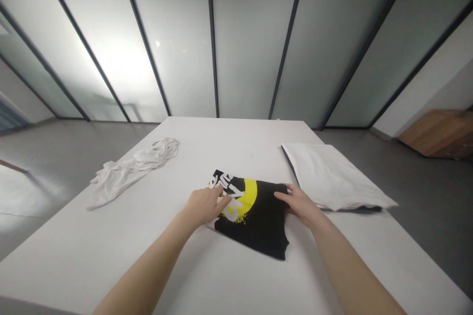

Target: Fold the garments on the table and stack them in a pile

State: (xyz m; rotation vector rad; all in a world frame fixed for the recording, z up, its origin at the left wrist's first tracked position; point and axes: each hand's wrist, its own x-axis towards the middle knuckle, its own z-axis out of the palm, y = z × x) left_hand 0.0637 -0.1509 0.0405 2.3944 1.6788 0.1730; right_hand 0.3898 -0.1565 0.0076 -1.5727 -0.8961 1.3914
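A folded black T-shirt [266, 216] with a yellow ring and white lettering is in the middle of the view, over the white table. My left hand [207, 205] grips its left edge, thumb on the printed face and the other fingers partly hidden behind. At the right edge, my right hand [298, 203] pinches the cloth, thumb on the near face and fingers behind it. The shirt's lower right corner hangs toward me, and its face tilts up to the camera.
On the left of the white table [236, 140] lies a crumpled white garment [138, 165]. A flat folded stack, white on top with a dark layer under it [332, 174], lies at the right edge. Frosted glass panels [251, 44] stand beyond; a wooden cabinet [439, 133] is far right.
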